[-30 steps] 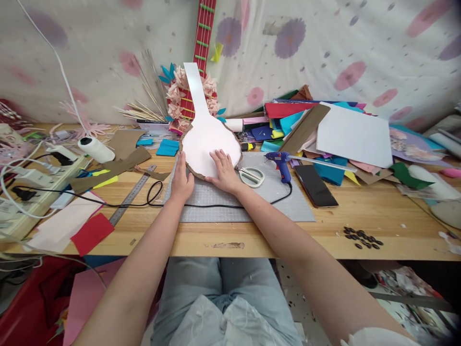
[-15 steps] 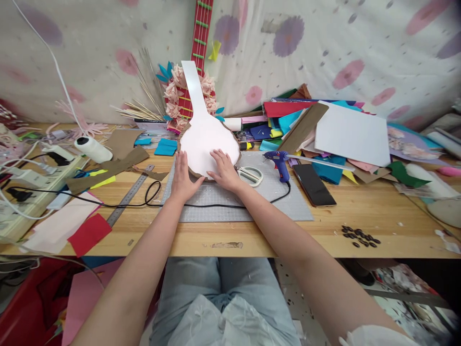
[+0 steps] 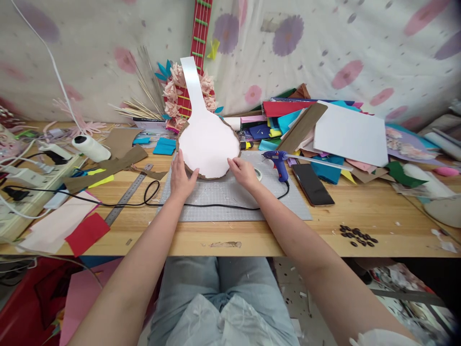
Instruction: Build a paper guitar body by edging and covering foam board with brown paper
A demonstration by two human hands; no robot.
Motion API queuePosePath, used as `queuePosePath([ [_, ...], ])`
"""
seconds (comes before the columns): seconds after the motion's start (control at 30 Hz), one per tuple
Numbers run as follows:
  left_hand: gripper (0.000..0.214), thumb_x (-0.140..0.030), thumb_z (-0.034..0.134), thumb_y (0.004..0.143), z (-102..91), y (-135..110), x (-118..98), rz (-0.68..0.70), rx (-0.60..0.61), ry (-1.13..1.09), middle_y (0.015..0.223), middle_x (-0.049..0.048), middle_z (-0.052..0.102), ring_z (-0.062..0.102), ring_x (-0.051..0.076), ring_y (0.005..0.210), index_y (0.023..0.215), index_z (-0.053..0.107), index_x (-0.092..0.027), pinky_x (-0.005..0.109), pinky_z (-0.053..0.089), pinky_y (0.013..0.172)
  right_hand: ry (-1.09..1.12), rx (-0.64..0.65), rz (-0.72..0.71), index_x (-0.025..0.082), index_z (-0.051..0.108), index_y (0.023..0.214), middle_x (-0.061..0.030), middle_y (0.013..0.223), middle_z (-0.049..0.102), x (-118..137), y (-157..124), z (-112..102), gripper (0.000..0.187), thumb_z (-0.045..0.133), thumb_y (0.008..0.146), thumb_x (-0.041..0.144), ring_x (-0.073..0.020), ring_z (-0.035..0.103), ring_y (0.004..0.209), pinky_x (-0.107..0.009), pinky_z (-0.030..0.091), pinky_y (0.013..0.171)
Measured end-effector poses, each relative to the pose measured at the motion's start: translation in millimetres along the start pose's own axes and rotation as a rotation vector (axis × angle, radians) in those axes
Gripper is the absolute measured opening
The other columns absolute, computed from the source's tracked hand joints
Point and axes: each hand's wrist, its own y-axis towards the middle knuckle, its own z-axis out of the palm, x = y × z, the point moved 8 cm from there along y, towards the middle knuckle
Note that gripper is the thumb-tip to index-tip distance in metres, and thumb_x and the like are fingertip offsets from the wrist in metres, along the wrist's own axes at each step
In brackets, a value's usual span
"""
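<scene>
A white guitar-shaped card cutout [image 3: 209,144], round in the body with a long straight neck, lies on the grey cutting mat [image 3: 223,194]. A ragged brown edging runs around its body. Against the lower left of this body rests my left hand [image 3: 183,177], its fingers stretched out and its thumb apart. At the lower right rim, my right hand [image 3: 245,173] has its fingers curled and pinched on the edge. Scissors [image 3: 258,174] lie mostly hidden behind the right hand. Just to the right is a blue glue gun [image 3: 278,163] with a clear stick in it.
A black phone [image 3: 312,185] and several dark oval pieces [image 3: 357,235] lie to the right. Coloured sheets pile up behind them. On the left are a steel ruler [image 3: 129,193], a thread spool [image 3: 91,148] and a power strip [image 3: 32,206]. A black cable crosses the mat. A red decorated guitar [image 3: 200,36] stands behind.
My right hand has moved right, off the cutout's white face to its lower right rim, and its fingers have curled. The left hand stays at the lower left edge.
</scene>
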Motion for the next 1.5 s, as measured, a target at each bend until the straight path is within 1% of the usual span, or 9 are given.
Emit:
queuePosePath([
  [0.27, 0.046, -0.026, 0.048, 0.083, -28.3, -4.4, 33.2, -0.230, -0.318, -0.074, 0.124, 0.0160, 0.047, 0.046, 0.022, 0.119, 0.126, 0.038, -0.016, 0.039, 0.035, 0.104, 0.169, -0.133, 0.024, 0.022, 0.040, 0.072, -0.0008, 0.073, 0.053, -29.6, 1.9, -30.9, 0.014, 0.037, 0.081, 0.032, -0.0143, 0.049, 0.069, -0.026, 0.038, 0.066],
  [0.43, 0.039, -0.019, 0.047, 0.080, -30.5, -7.2, 47.8, -0.318, -0.384, -0.130, 0.118, 0.0127, 0.049, 0.053, 0.018, 0.108, 0.119, 0.042, -0.018, 0.035, 0.044, 0.095, 0.044, -0.095, 0.134, 0.022, 0.036, 0.058, 0.0017, 0.054, 0.047, -45.8, -0.6, -39.4, 0.028, 0.034, 0.083, 0.035, -0.0143, 0.046, 0.058, -0.026, 0.034, 0.059],
  [0.6, 0.032, -0.020, 0.047, 0.080, -23.3, 5.4, 67.1, -0.419, -0.334, -0.236, 0.110, 0.0103, 0.056, 0.059, 0.016, 0.096, 0.112, 0.048, -0.018, 0.033, 0.048, 0.089, 0.026, -0.068, 0.181, 0.023, 0.034, 0.053, 0.0008, 0.047, 0.044, -52.7, -1.4, -32.3, 0.041, 0.029, 0.086, 0.047, -0.0151, 0.044, 0.053, -0.027, 0.031, 0.055],
  [0.8, 0.036, -0.019, 0.049, 0.078, -18.2, 34.2, 77.4, -0.583, -0.266, -0.358, 0.117, 0.0108, 0.057, 0.058, 0.019, 0.105, 0.115, 0.051, -0.019, 0.034, 0.049, 0.089, 0.107, -0.134, 0.134, 0.022, 0.042, 0.070, -0.0019, 0.073, 0.058, -50.1, 6.0, -29.8, 0.010, 0.041, 0.078, 0.029, -0.0152, 0.051, 0.067, -0.027, 0.038, 0.064],
  [0.93, 0.040, -0.019, 0.050, 0.078, -11.9, 41.3, 71.6, -0.667, -0.180, -0.460, 0.121, 0.0115, 0.056, 0.057, 0.020, 0.108, 0.117, 0.051, -0.019, 0.034, 0.051, 0.085, 0.203, -0.097, 0.146, 0.022, 0.043, 0.073, -0.0009, 0.072, 0.060, -47.2, 9.0, -25.3, 0.014, 0.038, 0.083, 0.030, -0.0148, 0.054, 0.065, -0.027, 0.039, 0.065],
  [1.03, 0.039, -0.023, 0.055, 0.077, -7.6, 35.8, 71.1, -0.655, -0.107, -0.426, 0.114, 0.0119, 0.059, 0.061, 0.021, 0.099, 0.116, 0.054, -0.018, 0.036, 0.052, 0.082, 0.090, -0.122, 0.236, 0.022, 0.042, 0.066, -0.0012, 0.063, 0.058, -48.8, 9.9, -28.1, 0.026, 0.032, 0.088, 0.032, -0.0164, 0.053, 0.062, -0.029, 0.037, 0.065],
  [1.17, 0.031, -0.028, 0.057, 0.078, -1.9, 20.3, 79.0, -0.631, -0.022, -0.331, 0.086, 0.0080, 0.062, 0.060, 0.016, 0.067, 0.106, 0.058, -0.015, 0.032, 0.052, 0.065, 0.023, -0.175, 0.319, 0.022, 0.045, 0.060, -0.0037, 0.060, 0.058, -52.2, 15.2, -28.6, 0.037, 0.028, 0.091, 0.033, -0.0180, 0.054, 0.063, -0.030, 0.038, 0.067],
  [1.37, 0.027, -0.038, 0.048, 0.085, -4.6, 13.3, 62.2, -0.522, 0.024, -0.226, 0.073, 0.0019, 0.059, 0.050, 0.011, 0.049, 0.098, 0.058, -0.016, 0.026, 0.045, 0.055, 0.075, -0.206, 0.291, 0.014, 0.057, 0.108, -0.0118, 0.100, 0.065, -56.5, 35.3, -12.9, 0.032, 0.044, 0.086, 0.034, -0.0212, 0.059, 0.091, -0.034, 0.042, 0.082],
  [1.5, 0.026, -0.038, 0.038, 0.089, -9.5, 12.3, 41.9, -0.465, 0.029, -0.154, 0.073, 0.0011, 0.058, 0.050, 0.010, 0.046, 0.087, 0.055, -0.018, 0.026, 0.042, 0.054, 0.088, -0.127, 0.292, 0.013, 0.056, 0.116, -0.0145, 0.117, 0.061, -54.6, 42.2, 0.5, 0.035, 0.041, 0.087, 0.027, -0.0242, 0.056, 0.105, -0.037, 0.040, 0.091],
])
